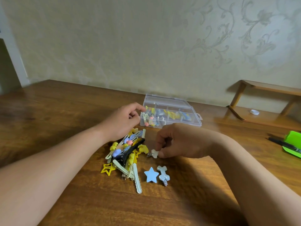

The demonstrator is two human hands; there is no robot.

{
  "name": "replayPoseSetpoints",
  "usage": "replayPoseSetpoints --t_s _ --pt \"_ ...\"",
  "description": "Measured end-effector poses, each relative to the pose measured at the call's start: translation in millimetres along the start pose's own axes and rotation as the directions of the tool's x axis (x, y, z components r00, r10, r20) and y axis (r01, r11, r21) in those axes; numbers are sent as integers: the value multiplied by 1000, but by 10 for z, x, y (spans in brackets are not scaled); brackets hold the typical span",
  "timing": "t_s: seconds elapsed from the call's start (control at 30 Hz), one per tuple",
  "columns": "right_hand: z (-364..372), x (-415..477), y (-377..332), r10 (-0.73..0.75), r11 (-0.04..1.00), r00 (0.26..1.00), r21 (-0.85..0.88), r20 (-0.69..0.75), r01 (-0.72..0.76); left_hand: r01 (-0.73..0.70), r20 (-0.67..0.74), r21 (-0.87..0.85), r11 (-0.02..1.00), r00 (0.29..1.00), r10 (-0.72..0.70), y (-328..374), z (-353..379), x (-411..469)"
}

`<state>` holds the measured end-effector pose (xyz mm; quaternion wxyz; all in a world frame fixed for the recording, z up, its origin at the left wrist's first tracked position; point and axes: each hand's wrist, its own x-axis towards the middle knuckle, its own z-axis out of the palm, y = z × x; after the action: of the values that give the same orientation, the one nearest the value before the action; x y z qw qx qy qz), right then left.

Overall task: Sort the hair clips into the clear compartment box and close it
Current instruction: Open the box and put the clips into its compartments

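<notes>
While the left hand (123, 122) hangs above the far end of the clip pile, its fingers curl loosely inward with the index fingertip reaching toward the near-left corner of the clear compartment box (170, 114); whether that fingertip touches the box wall cannot be told, and nothing shows between the fingers. The right hand (175, 141) is lower and closer to the camera, its thumb and fingertips pinched on a small white bone-shaped clip (154, 153) that sits at or just above the wooden table (65, 111).

The box stands open near the wall, its lid (166, 99) tilted back behind it. Several compartments already hold clips in yellow, blue, pink and pale green; which kind sits in which cell is too blurred to tell.

Between the forearms lies the unsorted pile (127, 154): a long black clip (128, 150) running diagonally across it, yellow and blue pieces around it, pale green snap clips at its near edge, and a yellow outline star clip (108, 168) at its near-left corner. Just right of the pile, apart from it, a blue star clip (151, 175) lies flat beside a pale blue bone-shaped clip (163, 174).

At the right edge of the table a green object (293, 142) lies with a black pen (283, 144) across it. A small wooden shelf (263, 101) stands by the wall with a small white cap (254, 112) on its lower board.
</notes>
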<state>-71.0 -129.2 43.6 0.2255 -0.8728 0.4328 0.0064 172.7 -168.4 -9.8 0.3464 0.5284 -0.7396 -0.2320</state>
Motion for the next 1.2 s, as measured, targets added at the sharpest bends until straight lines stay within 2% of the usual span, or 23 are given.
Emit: replayPoseSetpoints --t_s 0.2,0.27,0.37,0.47,0.53,0.67,0.87,1.2 --pt "-35 -13 10 53 998 998 -23 46 -52 6 11 -6 1000 1000 -6 -9 -2 19" --pt "-61 -40 23 56 998 998 -40 17 -55 5 11 -18 1000 1000 -4 -17 1 24" --pt "-139 -77 68 38 995 978 102 -205 -18 2 6 -22 1000 1000 -2 -26 -2 38" --pt "-286 8 172 153 958 870 285 -469 -15 -3 4 -23 1000 1000 3 -19 2 45" --pt "-377 171 250 268 941 804 324 -531 -100 -3 7 -28 1000 1000 4 -20 4 52" --pt "-438 533 326 415 897 785 352 -459 -268 6 15 -40 999 1000 -5 -46 6 65" --pt "-380 851 292 514 846 781 362 -354 -392 -11 7 -14 1000 1000 12 -78 11 79" --pt "-325 956 388 527 849 751 204 -399 -487 3 27 -31 1000 1000 -2 -6 -11 42"
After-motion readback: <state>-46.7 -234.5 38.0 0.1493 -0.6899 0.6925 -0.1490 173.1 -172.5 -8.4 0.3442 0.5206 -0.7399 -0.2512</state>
